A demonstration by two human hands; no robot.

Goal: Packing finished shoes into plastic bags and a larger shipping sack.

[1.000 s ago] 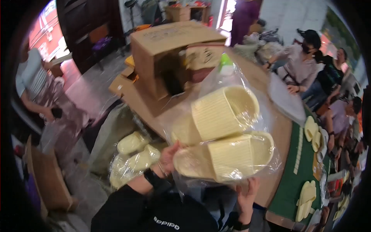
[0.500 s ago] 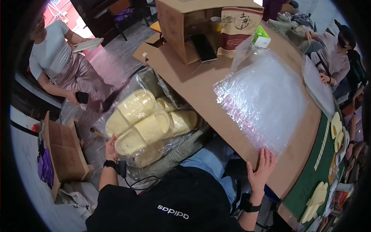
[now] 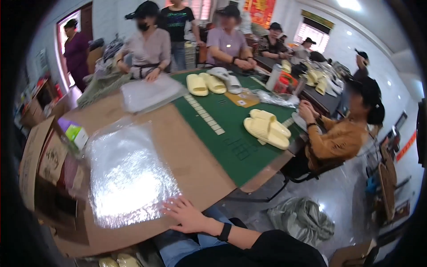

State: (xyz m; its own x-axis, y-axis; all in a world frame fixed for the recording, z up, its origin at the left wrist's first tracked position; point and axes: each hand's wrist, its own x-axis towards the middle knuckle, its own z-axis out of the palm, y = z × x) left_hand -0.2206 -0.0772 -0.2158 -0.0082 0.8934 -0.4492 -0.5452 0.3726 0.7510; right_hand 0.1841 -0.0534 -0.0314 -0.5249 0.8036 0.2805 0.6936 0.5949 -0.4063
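Observation:
My right hand (image 3: 186,216) lies open at the near edge of the table, fingers spread. Its fingertips touch the near corner of a stack of clear plastic bags (image 3: 129,169), which shines under the light. My left hand is out of view. On the green mat (image 3: 213,151) a pair of pale yellow slippers (image 3: 267,129) sits to the right, one leaning on the other. More yellow slippers (image 3: 205,84) lie farther back on it. At the lower edge, a bit of yellow slippers (image 3: 118,260) shows below the table.
A cardboard box (image 3: 33,164) stands on the table's left, beside a green and white packet (image 3: 76,135). Another plastic bag stack (image 3: 153,93) lies before a co-worker. A person in an orange top (image 3: 338,138) sits at right. A grey-green sack (image 3: 302,220) rests on the floor.
My view has swung to the right, toward the green mat and the co-workers. My left hand, earlier at the bagged yellow slippers, has left the view. My right hand remains by the bag stack's corner.

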